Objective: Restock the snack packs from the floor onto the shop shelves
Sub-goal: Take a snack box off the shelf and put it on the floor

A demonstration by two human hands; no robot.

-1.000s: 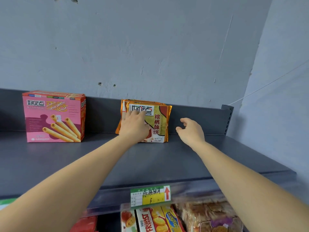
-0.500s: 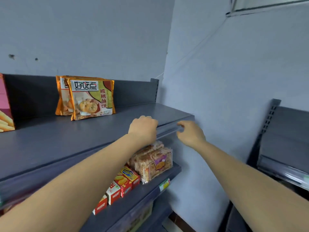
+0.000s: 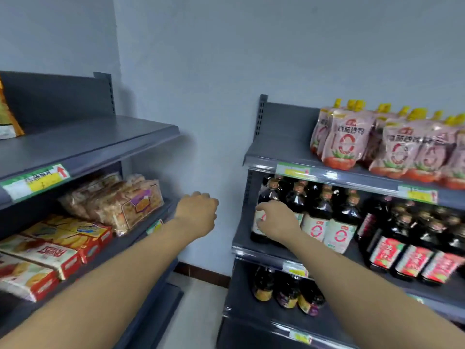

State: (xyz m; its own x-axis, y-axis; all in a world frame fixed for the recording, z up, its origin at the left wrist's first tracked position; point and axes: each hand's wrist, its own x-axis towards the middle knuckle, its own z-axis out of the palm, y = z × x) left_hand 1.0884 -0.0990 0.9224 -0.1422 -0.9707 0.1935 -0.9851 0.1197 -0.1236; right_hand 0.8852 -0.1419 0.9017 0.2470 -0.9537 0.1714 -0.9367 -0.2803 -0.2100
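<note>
The left rack (image 3: pixel 95 137) is taken as the reference. Most of its top shelf is bare, which is judged to be why snacks are being brought up to it. Right of it, across a corner gap, a second rack (image 3: pixel 281 137) is seen, given over to sauce goods rather than snacks: dark bottles (image 3: pixel 339 222) are packed in rows on its middle shelves, and pink pouches (image 3: pixel 347 139) are stood upright on its top one, labels outward for shoppers. On the left rack's lower shelves, boxes (image 3: pixel 50 250) are laid flat and clear bags (image 3: pixel 120 202) of biscuits are leaned together above them.

The one orange pack (image 3: pixel 7 117) in view is stood at the back of the left rack's top shelf, cut off by the frame edge. No packs are seen on the strip of floor (image 3: pixel 201 298) shown right of the rack.

The left hand (image 3: pixel 198 212) is held just right of the rack, in the gap, fingers curled under with nothing in them. The right hand (image 3: pixel 275 220) is held further right, before the bottles, fingers loosely bent and nothing gripped; contact with a bottle cannot be told. Both are judged to be free for the next pick-up.
</note>
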